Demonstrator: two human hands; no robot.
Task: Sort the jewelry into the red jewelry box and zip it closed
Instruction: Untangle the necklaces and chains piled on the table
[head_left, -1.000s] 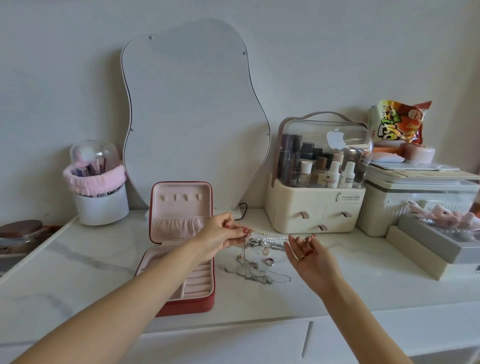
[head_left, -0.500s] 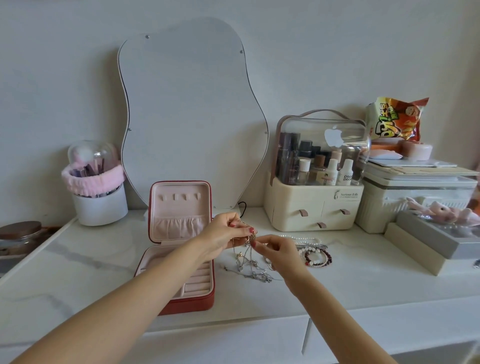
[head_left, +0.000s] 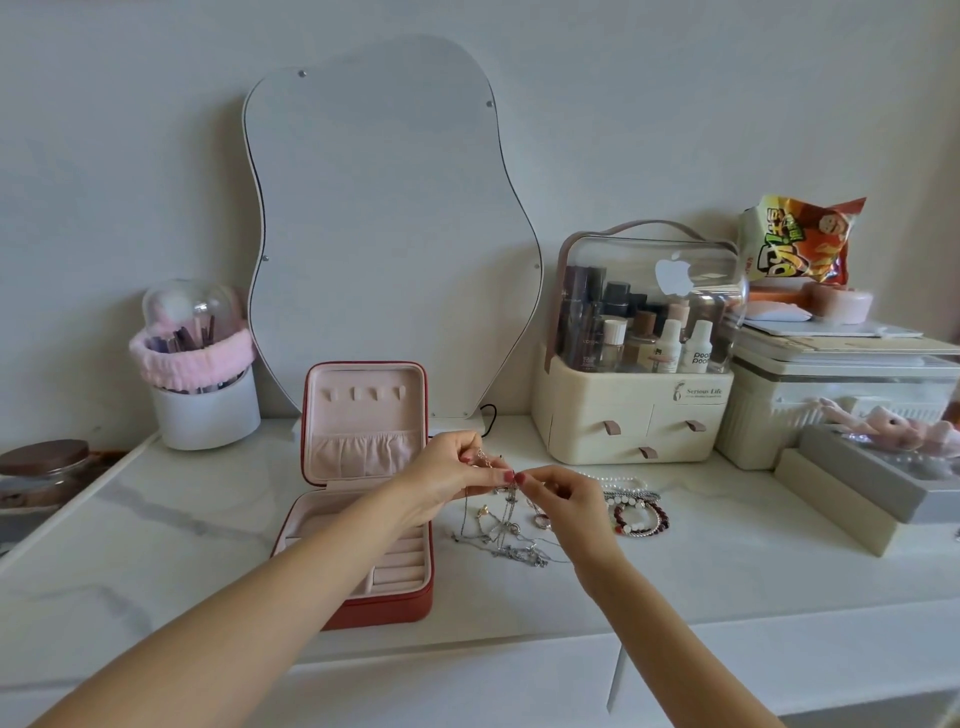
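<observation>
The red jewelry box (head_left: 387, 612) lies open on the white counter, its pink-lined lid standing upright. Just right of it, my left hand (head_left: 444, 475) pinches a thin chain necklace (head_left: 506, 514) that hangs down toward a tangle of silver chains (head_left: 511, 548) on the counter. My right hand (head_left: 569, 501) pinches the same chain right beside the left fingertips. Beaded bracelets (head_left: 641, 517) and a pearl strand (head_left: 618, 480) lie to the right of my hands.
A wavy mirror (head_left: 389, 234) leans on the wall behind the box. A brush cup (head_left: 205, 395) stands at the left. A cream cosmetics organizer (head_left: 639, 410), a white bin (head_left: 841, 405) and a grey box (head_left: 883, 483) crowd the right side.
My right hand came in from the right, palm no longer open, and now pinches the chain next to my left hand. The bracelets it covered are now visible.
</observation>
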